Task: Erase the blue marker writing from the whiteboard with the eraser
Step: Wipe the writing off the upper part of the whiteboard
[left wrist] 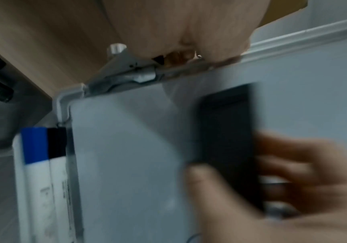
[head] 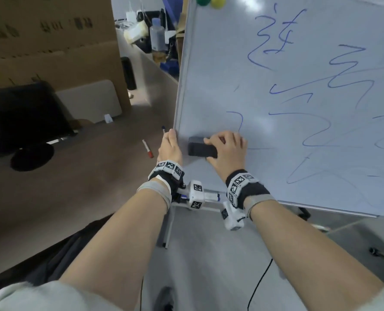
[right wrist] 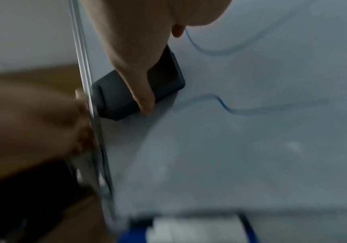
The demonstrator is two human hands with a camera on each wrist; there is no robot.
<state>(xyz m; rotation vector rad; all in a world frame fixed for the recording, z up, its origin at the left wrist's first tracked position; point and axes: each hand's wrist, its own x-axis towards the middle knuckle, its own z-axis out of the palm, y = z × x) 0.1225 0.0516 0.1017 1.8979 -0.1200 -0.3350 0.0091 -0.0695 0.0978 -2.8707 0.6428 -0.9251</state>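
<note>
A whiteboard (head: 276, 153) on a stand fills the right of the head view, covered with blue marker writing (head: 316, 122). My right hand (head: 228, 151) grips a dark grey eraser (head: 201, 150) and holds it flat against the board near its lower left edge. In the right wrist view the eraser (right wrist: 116, 98) lies just beside the frame, with blue strokes (right wrist: 231, 110) to its right. My left hand (head: 170, 147) grips the board's left frame edge (head: 178, 104), fingers curled behind it. The left wrist view shows the blurred eraser (left wrist: 229, 144) on the board.
A red-capped marker (head: 147, 149) and a blue-capped marker (head: 163, 129) lie on the brown desk (head: 96, 176) left of the board. More markers (left wrist: 43, 164) sit in the tray below. Cardboard boxes (head: 51, 41), a dark monitor (head: 22, 117) and bottles stand behind. A cable (head: 260, 283) runs along the floor.
</note>
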